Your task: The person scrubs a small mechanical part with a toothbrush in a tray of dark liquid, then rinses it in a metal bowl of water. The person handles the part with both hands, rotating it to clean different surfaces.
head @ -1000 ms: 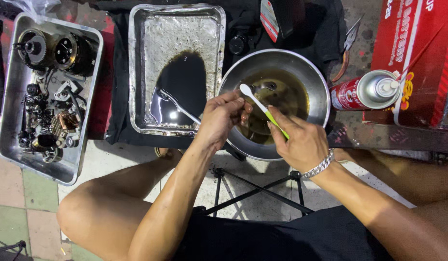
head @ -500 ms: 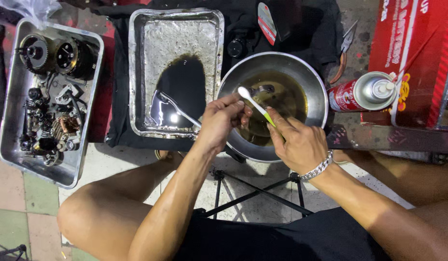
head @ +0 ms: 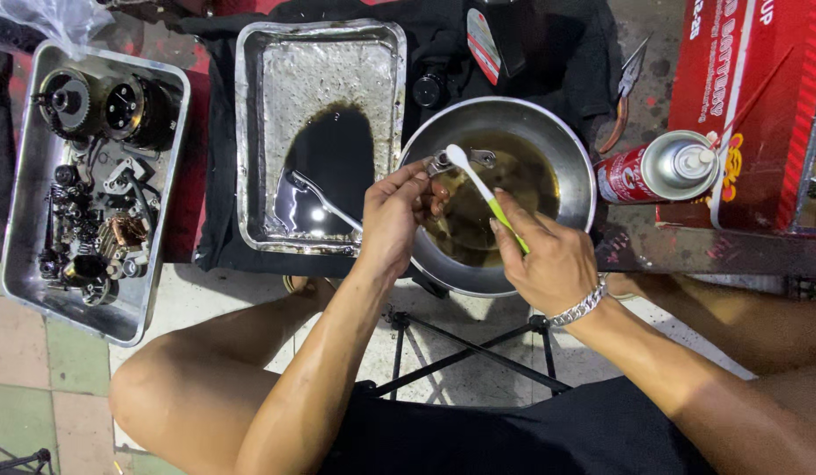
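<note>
- The small metal part [head: 439,164] is mostly hidden by the fingers of the left hand [head: 395,215], pinched over the near-left rim of the round steel bowl [head: 573,163].
- The right hand [head: 544,259] is clamped on a green-handled toothbrush [head: 483,192], its bristle head touching the part.
- The bowl holds murky brown liquid.

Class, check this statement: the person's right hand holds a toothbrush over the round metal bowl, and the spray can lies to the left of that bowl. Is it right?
Not quite. The head view shows the spray can lying to the right of the round metal bowl, not the left. The right hand does hold the toothbrush over it.
</note>
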